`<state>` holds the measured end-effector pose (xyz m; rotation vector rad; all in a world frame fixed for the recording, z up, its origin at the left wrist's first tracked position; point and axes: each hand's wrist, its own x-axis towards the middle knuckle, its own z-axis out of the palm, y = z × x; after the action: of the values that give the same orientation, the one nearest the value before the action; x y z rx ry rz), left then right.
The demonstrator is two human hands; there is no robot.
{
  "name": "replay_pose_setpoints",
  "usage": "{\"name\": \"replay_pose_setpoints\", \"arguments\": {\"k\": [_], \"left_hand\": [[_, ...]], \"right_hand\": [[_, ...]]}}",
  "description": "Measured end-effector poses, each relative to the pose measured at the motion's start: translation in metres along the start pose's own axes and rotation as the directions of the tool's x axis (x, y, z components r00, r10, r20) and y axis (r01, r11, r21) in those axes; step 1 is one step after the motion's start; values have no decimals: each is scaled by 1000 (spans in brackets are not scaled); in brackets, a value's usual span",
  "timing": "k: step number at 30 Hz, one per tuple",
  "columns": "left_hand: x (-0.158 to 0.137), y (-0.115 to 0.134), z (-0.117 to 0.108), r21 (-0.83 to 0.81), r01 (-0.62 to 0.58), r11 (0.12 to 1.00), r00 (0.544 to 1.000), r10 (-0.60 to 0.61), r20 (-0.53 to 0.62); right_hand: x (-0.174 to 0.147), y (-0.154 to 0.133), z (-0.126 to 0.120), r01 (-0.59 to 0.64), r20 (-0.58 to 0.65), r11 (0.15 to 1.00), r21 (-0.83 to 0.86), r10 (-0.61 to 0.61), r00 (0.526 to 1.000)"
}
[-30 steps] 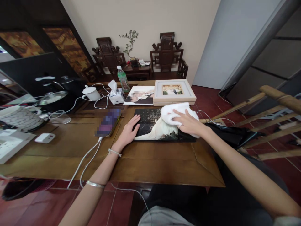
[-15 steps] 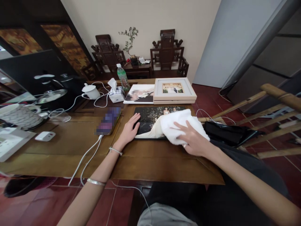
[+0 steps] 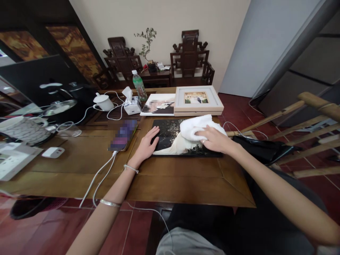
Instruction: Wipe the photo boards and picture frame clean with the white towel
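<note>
A dark photo panel [image 3: 170,143] with a long pale gown printed on it lies flat near the front of the wooden table [image 3: 170,180]. My left hand [image 3: 148,143] rests on its left edge, fingers stretched out and holding nothing. Bunched under my right hand [image 3: 214,139] is a white cloth [image 3: 192,128], pressed onto the upper right part of the panel and hiding that part of the picture. The fingers of my right hand are closed on the cloth. Left of my left hand lies a phone [image 3: 124,135] with a white cable plugged in.
Behind the panel sit a framed photo box [image 3: 199,101] and a white-edged photo album [image 3: 158,105]. A tissue box [image 3: 132,105], green-labelled bottle [image 3: 139,85] and lidded white cup [image 3: 103,102] stand further left. A bamboo chair [image 3: 316,120] is at the right.
My right hand has moved the cloth up and away from me over the panel, uncovering its lower right part. My left hand stays at the left edge.
</note>
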<state>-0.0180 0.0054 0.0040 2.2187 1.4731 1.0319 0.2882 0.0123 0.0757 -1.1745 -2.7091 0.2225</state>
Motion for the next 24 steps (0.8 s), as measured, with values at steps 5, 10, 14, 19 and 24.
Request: {"name": "replay_pose_setpoints", "arguments": {"k": [5, 10, 14, 19, 24], "left_hand": [[0, 0, -1, -2, -2, 1000, 1000, 2, 5], [0, 1, -1, 7, -1, 1000, 1000, 0, 8], [0, 1, 0, 3, 7, 1000, 1000, -7, -2], [0, 1, 1, 9, 6, 1000, 1000, -6, -8], [0, 1, 2, 16, 0, 1000, 1000, 0, -12]], "right_hand": [[41, 35, -8, -29, -33, 999, 23, 30, 999], [50, 47, -6, -79, -70, 996, 35, 81, 994], [30, 33, 3, -43, -84, 999, 25, 45, 995], [-28, -8, 14, 36, -47, 999, 40, -34, 998], [-81, -50, 16, 93, 19, 993, 77, -94, 995]]}}
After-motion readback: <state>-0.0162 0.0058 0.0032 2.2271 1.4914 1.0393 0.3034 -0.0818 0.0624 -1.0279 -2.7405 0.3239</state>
